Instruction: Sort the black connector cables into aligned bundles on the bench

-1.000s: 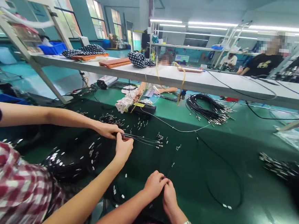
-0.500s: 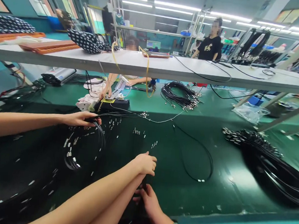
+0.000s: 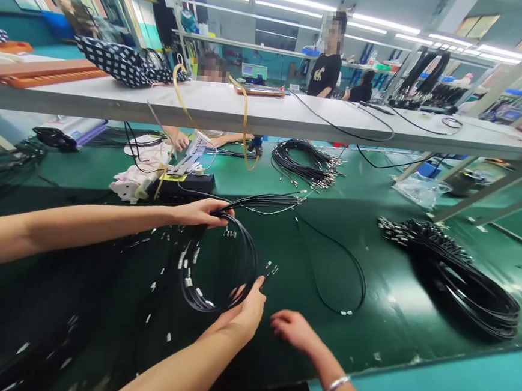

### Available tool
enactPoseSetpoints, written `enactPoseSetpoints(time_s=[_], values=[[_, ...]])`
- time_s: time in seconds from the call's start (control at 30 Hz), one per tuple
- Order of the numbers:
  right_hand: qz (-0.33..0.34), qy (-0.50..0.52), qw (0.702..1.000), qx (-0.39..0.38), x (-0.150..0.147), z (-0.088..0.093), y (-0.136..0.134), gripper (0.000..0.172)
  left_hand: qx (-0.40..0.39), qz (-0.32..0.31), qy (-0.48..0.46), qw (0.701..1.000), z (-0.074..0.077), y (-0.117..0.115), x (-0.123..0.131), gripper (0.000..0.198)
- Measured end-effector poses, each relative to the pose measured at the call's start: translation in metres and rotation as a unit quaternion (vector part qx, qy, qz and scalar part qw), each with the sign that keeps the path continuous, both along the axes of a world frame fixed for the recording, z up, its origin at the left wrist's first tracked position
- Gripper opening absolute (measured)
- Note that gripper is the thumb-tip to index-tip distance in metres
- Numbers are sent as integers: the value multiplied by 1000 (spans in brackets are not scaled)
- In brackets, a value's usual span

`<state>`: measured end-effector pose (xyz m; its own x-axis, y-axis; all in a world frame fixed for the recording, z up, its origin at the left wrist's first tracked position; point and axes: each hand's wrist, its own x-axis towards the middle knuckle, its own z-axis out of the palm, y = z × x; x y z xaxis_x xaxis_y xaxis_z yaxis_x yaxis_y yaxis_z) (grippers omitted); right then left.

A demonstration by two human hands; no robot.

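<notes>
My left hand (image 3: 243, 314) comes in from the lower left and holds the lower right edge of a coil of black cables (image 3: 252, 261), with the thumb on top. Metal-tipped cable ends (image 3: 271, 270) stick out just past that thumb. A co-worker's hand (image 3: 199, 212) grips the top of the same coil. My right hand (image 3: 293, 329), with a silver bangle (image 3: 336, 385) on the wrist, is open and holds nothing. It hangs apart from the coil, nearest to a single loop of black cable (image 3: 350, 260).
The green belt of the bench (image 3: 395, 326) carries small scattered metal terminals and a large black cable bundle (image 3: 453, 277) on the right. Another bundle (image 3: 303, 166) lies beyond, under a white shelf (image 3: 249, 113). A person works across the bench.
My view has swung to the right. My hands have come apart, my left now on the coil. The cables now form a round coil held up between two hands.
</notes>
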<state>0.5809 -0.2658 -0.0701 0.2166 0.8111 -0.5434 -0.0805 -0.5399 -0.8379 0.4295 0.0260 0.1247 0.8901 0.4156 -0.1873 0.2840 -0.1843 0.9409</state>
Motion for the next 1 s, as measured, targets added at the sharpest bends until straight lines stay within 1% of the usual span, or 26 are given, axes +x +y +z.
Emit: enactPoseSetpoints(time_s=[0.07, 0.13, 0.17, 0.23, 0.3, 0.37, 0.4, 0.47, 0.5, 0.53, 0.6, 0.67, 0.7, 0.77, 0.83, 0.93, 1.0], values=[[-73, 17, 997, 27, 29, 6, 14, 43, 12, -66, 1, 998, 13, 7, 11, 21], [-124, 44, 989, 67, 43, 12, 33, 49, 15, -112, -4, 994, 16, 3, 30, 26], [-141, 63, 984, 84, 45, 15, 42, 51, 24, -126, -13, 992, 13, -3, 41, 28], [-161, 112, 975, 106, 41, 21, 58, 53, 50, -147, -35, 987, 0, -18, 66, 29], [-175, 161, 964, 120, 35, 25, 64, 53, 76, -151, -51, 984, -22, -32, 89, 29], [-209, 233, 938, 146, 33, 28, 56, 51, 97, -142, -57, 983, -53, -44, 106, 27], [-235, 270, 920, 159, 34, 27, 48, 49, 106, -139, -57, 983, -70, -48, 110, 27], [-285, 324, 886, 169, 40, 23, 27, 46, 118, -138, -49, 982, -104, -54, 111, 27], [-299, 332, 880, 162, 42, 20, 15, 47, 123, -137, -44, 982, -121, -56, 109, 28], [-303, 320, 886, 145, 44, 15, 4, 49, 127, -134, -40, 982, -137, -58, 104, 30], [-293, 239, 920, 100, 44, 3, -12, 56, 136, -119, -34, 983, -165, -60, 92, 32], [-270, 130, 952, 64, 40, -10, -20, 56, 142, -101, -30, 984, -186, -61, 79, 33], [-261, 81, 960, 54, 36, -15, -21, 54, 143, -93, -26, 985, -193, -60, 73, 34], [-246, 9, 968, 45, 30, -23, -17, 49, 140, -79, -15, 987, -202, -58, 63, 35], [-229, -57, 971, 37, 25, -26, -10, 42, 132, -62, -3, 989, -207, -56, 56, 36], [-188, -178, 966, 27, 17, -25, 5, 35, 113, -26, 8, 993, -209, -55, 51, 35], [-156, -249, 956, 20, 12, -23, 17, 35, 90, -6, 10, 996, -208, -57, 51, 34]])
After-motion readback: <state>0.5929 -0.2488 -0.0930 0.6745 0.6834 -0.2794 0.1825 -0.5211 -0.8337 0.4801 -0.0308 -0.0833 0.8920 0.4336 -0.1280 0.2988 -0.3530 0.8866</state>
